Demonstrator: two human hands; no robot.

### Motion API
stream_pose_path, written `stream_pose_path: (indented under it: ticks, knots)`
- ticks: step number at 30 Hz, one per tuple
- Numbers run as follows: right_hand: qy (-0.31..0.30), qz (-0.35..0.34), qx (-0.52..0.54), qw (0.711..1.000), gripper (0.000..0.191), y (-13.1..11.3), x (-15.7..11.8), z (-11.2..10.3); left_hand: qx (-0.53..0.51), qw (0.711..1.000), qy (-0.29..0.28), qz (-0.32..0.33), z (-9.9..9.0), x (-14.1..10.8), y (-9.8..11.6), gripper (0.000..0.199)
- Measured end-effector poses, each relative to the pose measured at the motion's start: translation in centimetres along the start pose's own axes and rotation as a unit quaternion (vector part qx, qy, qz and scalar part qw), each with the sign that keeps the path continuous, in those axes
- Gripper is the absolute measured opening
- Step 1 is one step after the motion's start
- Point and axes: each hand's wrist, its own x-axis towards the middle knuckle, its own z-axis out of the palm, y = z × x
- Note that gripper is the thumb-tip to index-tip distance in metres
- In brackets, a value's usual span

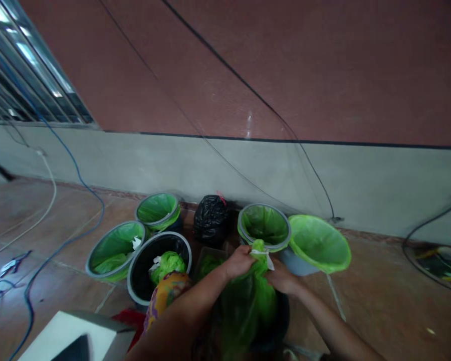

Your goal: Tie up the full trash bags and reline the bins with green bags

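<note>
My left hand (241, 260) is closed on the gathered top of a green plastic bag (253, 296), just left of a white tie (265, 254). On the other side of the tie, my right hand (281, 277) also grips the bag, its fingertips partly hidden. The bag hangs down over a dark bin (283, 321) below my hands. Behind them stands a grey-rimmed bin (265, 223) lined with green plastic. Left of my forearm, a black-lined bin (139, 271) holds a bunched green bag (169, 265).
Two green-lined bins (158, 208) (115, 250) stand at left, another (319, 243) at right. A tied black bag (211, 218) rests by the wall. A blue cable (75, 238) crosses the floor; a white box (78, 336) is at lower left.
</note>
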Motion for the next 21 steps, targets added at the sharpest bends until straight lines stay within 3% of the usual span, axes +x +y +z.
stream_pose_path:
  ticks: [3, 6, 9, 12, 16, 21]
  knots:
    - [0.017, 0.028, 0.114, 0.993, 0.030, -1.9, -1.0, -1.6, -0.028, 0.997, 0.023, 0.062, -1.6, -1.4, 3.1, 0.027]
    - [0.061, 0.045, 0.199, 0.977, 0.032, -5.6, -0.9, -3.3, 0.044, 0.989, 0.063, 0.124, -4.7, -3.2, 6.2, 0.037]
    - [0.083, 0.018, 0.271, 0.959, 0.032, -10.3, 1.3, -4.8, 0.116, 0.978, 0.092, 0.150, -8.6, -5.1, 8.8, 0.050]
    - [0.105, -0.040, 0.353, 0.929, 0.032, -14.8, 5.0, -5.7, 0.127, 0.978, 0.122, 0.109, -12.6, -6.6, 10.4, 0.060]
    - [0.164, -0.093, 0.424, 0.886, 0.021, -18.9, 10.2, -5.6, 0.059, 0.988, 0.124, 0.068, -17.0, -6.6, 10.3, 0.065]
    - [0.180, -0.070, 0.451, 0.872, 0.012, -20.2, 14.4, -2.7, 0.102, 0.969, 0.213, 0.079, -21.2, -3.9, 6.5, 0.066]
